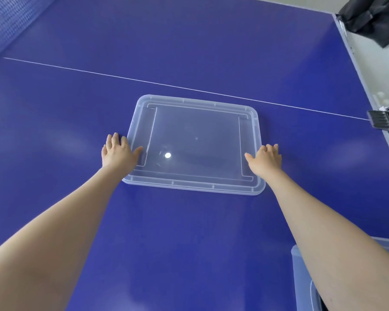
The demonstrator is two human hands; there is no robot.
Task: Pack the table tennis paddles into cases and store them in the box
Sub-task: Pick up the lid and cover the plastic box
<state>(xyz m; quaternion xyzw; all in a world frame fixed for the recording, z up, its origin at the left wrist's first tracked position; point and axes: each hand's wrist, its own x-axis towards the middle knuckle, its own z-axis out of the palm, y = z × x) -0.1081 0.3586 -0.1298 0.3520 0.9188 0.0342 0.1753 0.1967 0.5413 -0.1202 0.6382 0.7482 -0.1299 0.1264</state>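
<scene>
A clear plastic box lid (195,140) lies flat on the blue table tennis table (189,52). My left hand (117,151) rests at the lid's left edge, thumb on top of the rim, fingers spread beside it. My right hand (265,159) lies at the lid's right edge in the same way, thumb on the rim. Whether either hand grips the lid or only touches it is unclear. The corner of a clear plastic box (301,279) shows at the bottom right, mostly hidden by my right forearm. No paddles or cases are in view.
A white centre line (166,85) crosses the table behind the lid. The net (7,21) is at the far left. A black net clamp (382,121) sits on the right table edge, with dark fabric (373,16) and white balls (386,102) beyond it.
</scene>
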